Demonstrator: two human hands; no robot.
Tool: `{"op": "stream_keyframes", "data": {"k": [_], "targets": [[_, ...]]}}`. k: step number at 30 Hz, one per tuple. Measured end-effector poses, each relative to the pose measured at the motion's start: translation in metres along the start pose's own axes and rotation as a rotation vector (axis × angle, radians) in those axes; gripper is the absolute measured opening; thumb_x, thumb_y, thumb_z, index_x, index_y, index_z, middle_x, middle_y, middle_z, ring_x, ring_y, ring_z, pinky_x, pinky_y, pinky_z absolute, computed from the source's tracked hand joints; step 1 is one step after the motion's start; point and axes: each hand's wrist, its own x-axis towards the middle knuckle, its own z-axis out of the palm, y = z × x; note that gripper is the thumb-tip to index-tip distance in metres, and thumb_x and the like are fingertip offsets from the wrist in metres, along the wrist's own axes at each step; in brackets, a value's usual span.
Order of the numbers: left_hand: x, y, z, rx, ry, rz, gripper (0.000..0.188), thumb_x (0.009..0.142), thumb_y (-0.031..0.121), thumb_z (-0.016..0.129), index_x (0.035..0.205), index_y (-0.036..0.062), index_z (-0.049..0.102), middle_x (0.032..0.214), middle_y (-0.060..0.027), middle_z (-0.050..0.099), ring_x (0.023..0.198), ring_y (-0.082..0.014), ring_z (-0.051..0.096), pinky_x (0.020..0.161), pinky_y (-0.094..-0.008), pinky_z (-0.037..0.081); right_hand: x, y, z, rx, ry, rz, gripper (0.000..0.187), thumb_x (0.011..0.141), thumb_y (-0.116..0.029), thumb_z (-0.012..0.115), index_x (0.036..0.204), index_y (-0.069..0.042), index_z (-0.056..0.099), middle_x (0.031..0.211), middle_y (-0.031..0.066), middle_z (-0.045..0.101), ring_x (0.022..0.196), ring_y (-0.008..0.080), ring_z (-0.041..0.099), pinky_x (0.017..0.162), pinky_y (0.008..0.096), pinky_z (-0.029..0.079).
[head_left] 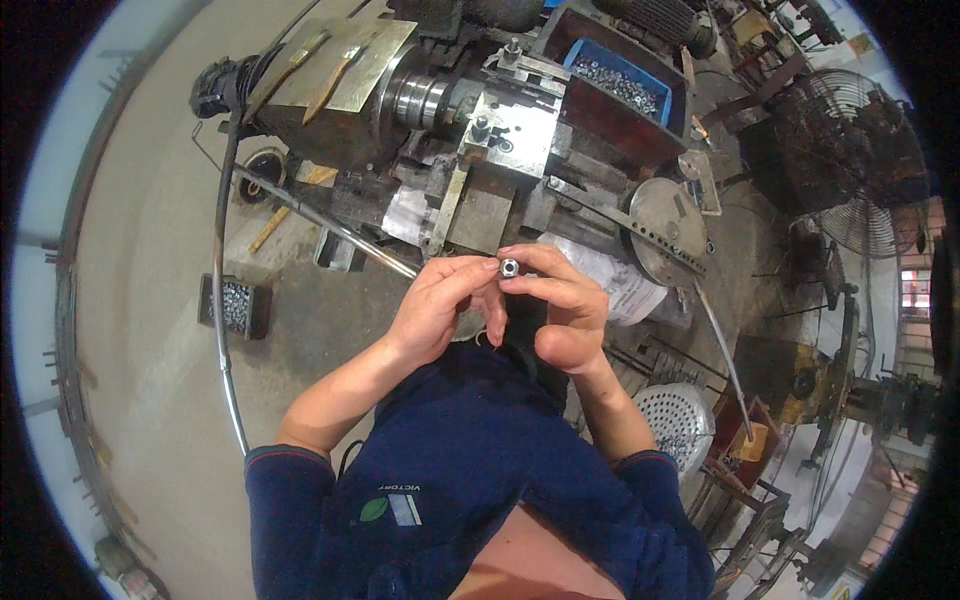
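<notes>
Between my two hands, in front of my body, is a small shiny metal nut with a round hole facing up. The fingertips of my left hand press on its left side, with the thumb and fingers closed. My right hand pinches it from the other side with bent fingers. Just beyond my hands stands a lathe, with its chuck to the left and a bright metal tool post block in the middle.
Behind the lathe, a blue tray of small metal parts sits in a dark red bin. A small box of nuts stands at left. At right are a round metal disc, a perforated basket and a large fan.
</notes>
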Motion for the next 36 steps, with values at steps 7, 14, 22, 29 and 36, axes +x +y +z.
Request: {"op": "stream_keyframes", "data": {"k": [7, 14, 22, 29, 36], "targets": [[0.009, 0.0, -0.008, 0.104, 0.039, -0.048, 0.032, 0.093, 0.024, 0.044, 0.085, -0.0025, 0.059, 0.059, -0.0101, 0.059, 0.051, -0.0172, 0.057, 0.05, -0.0265, 0.045, 0.003, 0.001, -0.008, 0.056, -0.02, 0.119, 0.062, 0.073, -0.054, 0.061, 0.098, 0.002, 0.065, 0.112, 0.0194, 0.058, 0.101, 0.0304, 0.054, 0.086, 0.0369, 0.04], [0.019, 0.008, -0.009, 0.271, 0.033, 0.018, 0.031, 0.091, 0.026, 0.051, 0.089, -0.0023, 0.062, 0.059, -0.0047, 0.058, 0.052, -0.0111, 0.056, 0.051, -0.023, 0.043, 0.009, 0.007, -0.019, -0.132, -0.096, 0.058, 0.053, 0.074, -0.047, 0.059, 0.098, 0.0, 0.065, 0.111, 0.0171, 0.059, 0.098, 0.0305, 0.055, 0.085, 0.0385, 0.041], [0.028, 0.004, -0.012, 0.177, 0.029, -0.101, 0.024, 0.087, 0.022, 0.059, 0.083, -0.001, 0.062, 0.059, -0.0039, 0.058, 0.052, -0.0099, 0.055, 0.051, -0.0219, 0.043, 0.004, 0.015, -0.022, -0.144, -0.146, 0.069, 0.047, 0.069, -0.037, 0.061, 0.096, 0.0, 0.065, 0.109, 0.0169, 0.059, 0.096, 0.0315, 0.055, 0.085, 0.0389, 0.042], [0.018, 0.011, -0.044, 0.301, 0.194, -0.056, 0.028, 0.089, 0.024, 0.052, 0.087, -0.003, 0.059, 0.058, -0.0075, 0.057, 0.05, -0.0167, 0.056, 0.052, -0.0289, 0.047, 0.016, 0.021, -0.066, -0.383, -0.148, 0.07, 0.041, 0.058, -0.021, 0.061, 0.095, -0.003, 0.065, 0.109, 0.0157, 0.059, 0.094, 0.0308, 0.056, 0.082, 0.0392, 0.045], [-0.004, 0.021, -0.094, 0.353, 0.502, 0.095, 0.034, 0.088, 0.025, 0.056, 0.065, 0.0001, 0.059, 0.055, -0.0092, 0.058, 0.04, -0.0127, 0.049, 0.043, -0.0244, 0.04, 0.092, 0.106, -0.214, -0.979, 0.102, 0.07, 0.032, 0.054, -0.013, 0.062, 0.085, -0.004, 0.067, 0.103, 0.0128, 0.061, 0.093, 0.0321, 0.058, 0.082, 0.0369, 0.047]]}}
